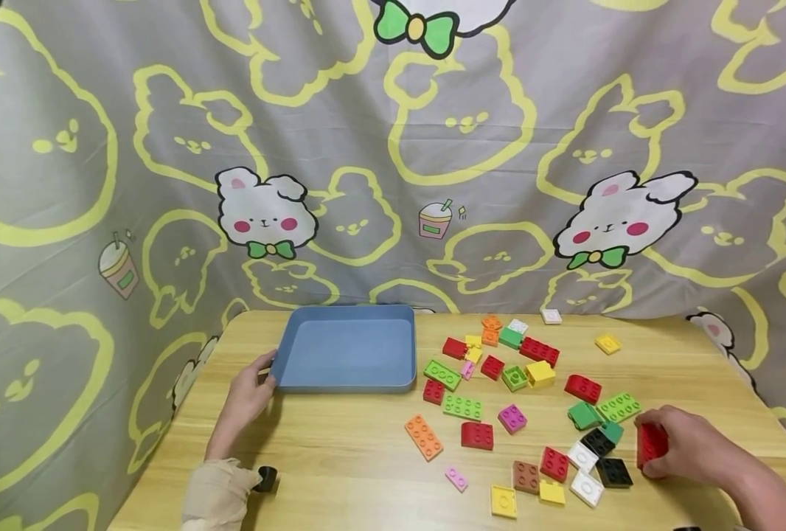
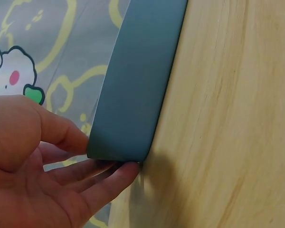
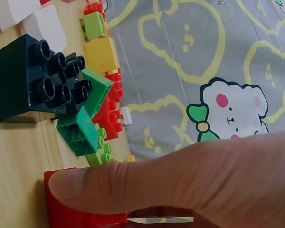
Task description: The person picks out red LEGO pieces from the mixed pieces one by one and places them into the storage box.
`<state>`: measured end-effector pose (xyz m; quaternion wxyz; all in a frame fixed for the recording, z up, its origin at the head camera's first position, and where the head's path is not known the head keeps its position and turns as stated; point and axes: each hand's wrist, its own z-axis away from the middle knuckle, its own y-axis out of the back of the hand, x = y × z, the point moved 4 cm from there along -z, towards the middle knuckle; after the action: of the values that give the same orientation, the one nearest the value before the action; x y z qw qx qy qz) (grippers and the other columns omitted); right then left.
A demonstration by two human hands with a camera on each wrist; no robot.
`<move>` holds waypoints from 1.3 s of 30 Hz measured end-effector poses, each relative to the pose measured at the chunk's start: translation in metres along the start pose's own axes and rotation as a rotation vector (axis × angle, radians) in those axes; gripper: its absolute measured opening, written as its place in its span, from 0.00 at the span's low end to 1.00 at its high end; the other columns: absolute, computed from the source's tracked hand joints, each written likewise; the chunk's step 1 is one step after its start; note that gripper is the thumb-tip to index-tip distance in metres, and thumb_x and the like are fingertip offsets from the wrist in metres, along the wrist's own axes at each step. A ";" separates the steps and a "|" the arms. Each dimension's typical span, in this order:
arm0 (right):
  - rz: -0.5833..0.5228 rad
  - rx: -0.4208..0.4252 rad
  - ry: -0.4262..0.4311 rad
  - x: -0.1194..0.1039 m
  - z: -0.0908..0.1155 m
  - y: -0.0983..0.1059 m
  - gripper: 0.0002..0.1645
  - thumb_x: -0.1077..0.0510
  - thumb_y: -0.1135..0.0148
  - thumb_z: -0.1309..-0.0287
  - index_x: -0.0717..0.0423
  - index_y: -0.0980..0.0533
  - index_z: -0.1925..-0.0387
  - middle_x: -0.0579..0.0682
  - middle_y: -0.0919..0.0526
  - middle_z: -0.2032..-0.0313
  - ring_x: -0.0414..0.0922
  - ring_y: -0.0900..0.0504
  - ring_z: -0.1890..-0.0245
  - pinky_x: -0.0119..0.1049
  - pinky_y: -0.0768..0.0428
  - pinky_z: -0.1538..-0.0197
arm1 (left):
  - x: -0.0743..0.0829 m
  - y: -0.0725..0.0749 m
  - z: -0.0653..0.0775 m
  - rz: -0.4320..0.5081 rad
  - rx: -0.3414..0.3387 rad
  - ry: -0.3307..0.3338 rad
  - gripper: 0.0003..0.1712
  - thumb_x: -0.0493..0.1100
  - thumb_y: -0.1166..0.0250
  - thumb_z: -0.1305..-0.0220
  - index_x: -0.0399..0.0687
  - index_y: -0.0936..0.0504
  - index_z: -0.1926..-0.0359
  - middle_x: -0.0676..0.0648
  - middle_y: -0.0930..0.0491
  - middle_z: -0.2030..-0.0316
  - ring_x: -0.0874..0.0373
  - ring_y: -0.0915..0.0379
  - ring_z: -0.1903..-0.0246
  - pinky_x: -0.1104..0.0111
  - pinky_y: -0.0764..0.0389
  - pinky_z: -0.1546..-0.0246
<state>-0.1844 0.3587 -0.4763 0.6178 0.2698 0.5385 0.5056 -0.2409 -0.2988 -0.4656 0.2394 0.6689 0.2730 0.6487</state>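
Note:
At the left, my left hand [image 1: 252,389] holds the near left corner of a shallow blue tray [image 1: 346,388]. Up close in the left wrist view, fingertips of that hand [image 2: 42,166] touch the outer wall of the tray [image 2: 133,85]. My right hand [image 1: 688,446] grips a red toy building brick [image 1: 650,445] at the right of the scattered bricks. In the right wrist view the thumb lies along the red brick [image 3: 80,218]; the other fingers are mostly hidden. Beside it are a black brick [image 1: 614,472] and a light green brick [image 1: 618,407].
Many loose bricks lie across the middle and right of the wooden table [image 1: 340,472], among them an orange plate [image 1: 423,437], a yellow brick [image 1: 503,501] and a brown brick [image 1: 526,476]. A patterned curtain [image 1: 366,184] hangs behind the table and along its sides.

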 end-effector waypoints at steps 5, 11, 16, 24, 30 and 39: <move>0.042 0.061 0.031 0.002 0.008 0.001 0.42 0.56 0.15 0.62 0.77 0.23 0.48 0.54 0.20 0.62 0.47 0.24 0.64 0.37 0.23 0.67 | 0.000 -0.002 -0.001 0.004 0.003 0.007 0.32 0.29 0.52 0.29 0.28 0.38 0.25 0.21 0.30 0.37 0.29 0.25 0.42 0.48 0.20 0.47; 0.114 0.146 0.040 0.002 0.018 0.011 0.43 0.54 0.15 0.61 0.79 0.23 0.49 0.57 0.20 0.62 0.46 0.23 0.65 0.36 0.23 0.68 | -0.003 -0.001 0.000 0.009 0.011 0.020 0.32 0.29 0.53 0.30 0.28 0.38 0.25 0.22 0.29 0.37 0.29 0.25 0.42 0.48 0.20 0.47; 0.113 0.148 0.019 -0.004 0.021 0.018 0.43 0.52 0.15 0.60 0.79 0.23 0.50 0.52 0.18 0.64 0.45 0.23 0.66 0.36 0.23 0.68 | -0.003 -0.001 0.001 0.014 0.013 0.024 0.32 0.30 0.53 0.29 0.29 0.38 0.25 0.22 0.29 0.37 0.29 0.26 0.41 0.48 0.20 0.46; 0.142 0.238 0.075 -0.029 0.022 0.032 0.42 0.49 0.16 0.59 0.77 0.21 0.50 0.56 0.16 0.61 0.46 0.22 0.66 0.40 0.22 0.67 | -0.003 -0.001 0.001 0.027 0.024 0.024 0.32 0.30 0.53 0.29 0.30 0.38 0.25 0.22 0.30 0.36 0.29 0.26 0.41 0.47 0.21 0.45; 0.141 0.280 0.115 -0.049 0.017 0.035 0.43 0.45 0.17 0.57 0.76 0.21 0.50 0.64 0.18 0.57 0.47 0.21 0.66 0.45 0.20 0.65 | -0.003 -0.002 0.002 0.032 0.028 0.028 0.32 0.30 0.52 0.29 0.30 0.37 0.25 0.22 0.30 0.36 0.29 0.26 0.41 0.48 0.20 0.46; 0.189 0.289 0.202 -0.084 0.003 0.042 0.42 0.46 0.16 0.58 0.76 0.20 0.52 0.61 0.17 0.59 0.50 0.20 0.65 0.47 0.19 0.64 | -0.002 -0.001 0.003 0.031 0.032 0.044 0.32 0.30 0.52 0.28 0.32 0.37 0.25 0.22 0.29 0.37 0.29 0.27 0.40 0.47 0.21 0.45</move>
<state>-0.1883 0.2966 -0.4058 0.4652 0.3528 0.6371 0.5032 -0.2380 -0.2998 -0.4680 0.2124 0.6625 0.2780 0.6624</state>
